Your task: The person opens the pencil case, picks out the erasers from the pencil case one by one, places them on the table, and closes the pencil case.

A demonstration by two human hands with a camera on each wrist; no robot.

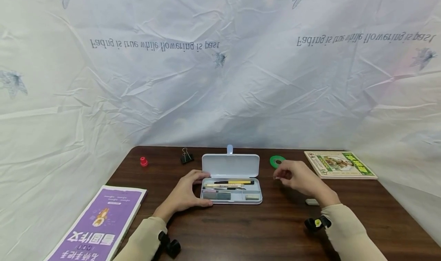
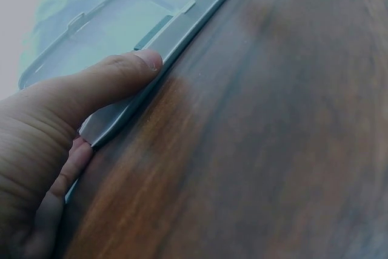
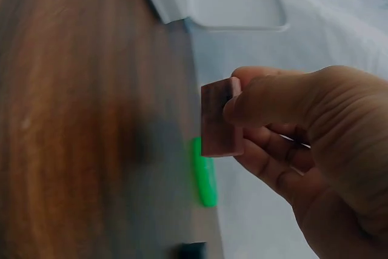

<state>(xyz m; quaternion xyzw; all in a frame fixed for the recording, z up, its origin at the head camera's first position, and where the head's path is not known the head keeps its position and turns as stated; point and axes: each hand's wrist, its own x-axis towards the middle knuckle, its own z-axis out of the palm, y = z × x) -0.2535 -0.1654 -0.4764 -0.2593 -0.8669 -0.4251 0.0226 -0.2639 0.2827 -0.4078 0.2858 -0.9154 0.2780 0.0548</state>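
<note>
A pale pencil case (image 1: pixel 230 202) lies with its lid (image 1: pixel 230 165) raised away from me. Inside its tray are several pens (image 1: pixel 234 182), a grey-green flat piece (image 1: pixel 217 195) and a small whitish block (image 1: pixel 252 197). My left hand (image 1: pixel 187 192) grips the case's left end, the thumb (image 2: pixel 124 74) along the front wall and the other fingers further back. To the right of the case, my right hand (image 1: pixel 296 176) is raised over the table. Between thumb and fingers it pinches a small reddish-brown rectangular block (image 3: pixel 219 119), mostly hidden in the head view.
Beyond my right hand lies a green ring (image 1: pixel 276 161); a small pale block (image 1: pixel 312 202) sits below that wrist. A picture book (image 1: pixel 339 165) is at the back right, a purple book (image 1: pixel 100 222) at left. A red cap-like piece (image 1: pixel 143 161) and black binder clip (image 1: pixel 187 158) stand back left.
</note>
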